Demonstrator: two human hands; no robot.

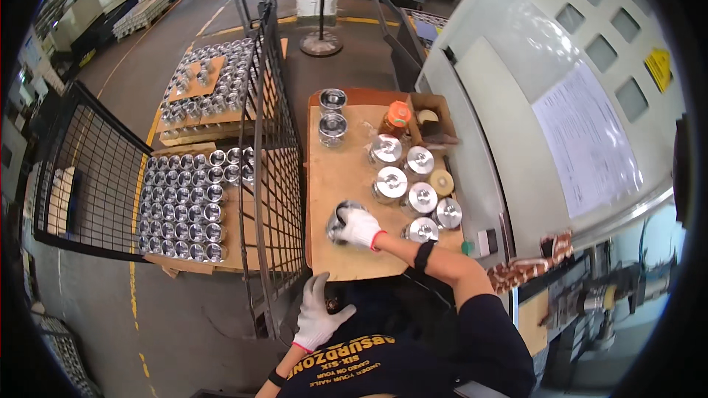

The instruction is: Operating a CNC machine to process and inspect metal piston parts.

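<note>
So the right hand (361, 227), in a white glove with a red cuff, is wrapped around a shiny metal piston (341, 221) lying on its side near the front left part of the wooden table (332, 177). The piston pokes out at about 9 o'clock from that hand, fingers closed over the top of it. The left hand (318, 315) is down at roughly 6 o'clock from the piston, well apart, fingers spread open and holding nothing, hanging near the wire cage (274, 177). At 2 to 3 o'clock from the grabbed piston stands a cluster of upright pistons (413, 184). Two more (332, 119) sit at 12 o'clock, far end of the table.
</note>
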